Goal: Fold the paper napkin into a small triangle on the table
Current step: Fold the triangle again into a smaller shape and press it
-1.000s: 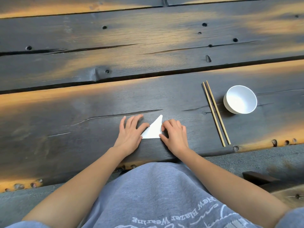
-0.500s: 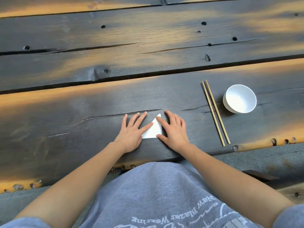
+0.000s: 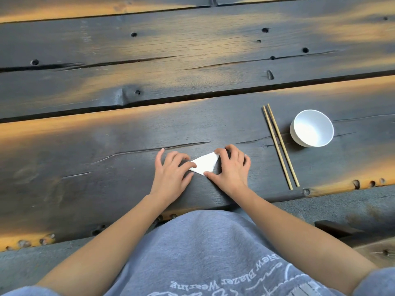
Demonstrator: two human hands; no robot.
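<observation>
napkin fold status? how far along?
Nearly done: the napkin already lies as a small white triangle on the table. In hand: the left hand and right hand press its two sides flat. Left: lift the hands away. The chopsticks and bowl sit untouched.

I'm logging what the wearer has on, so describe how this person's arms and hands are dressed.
Both forearms are bare, as are the left hand and right hand: no gloves, rings or watch show. Grey sleeves end at the picture's bottom corners. The grey top carries white printed lettering.
</observation>
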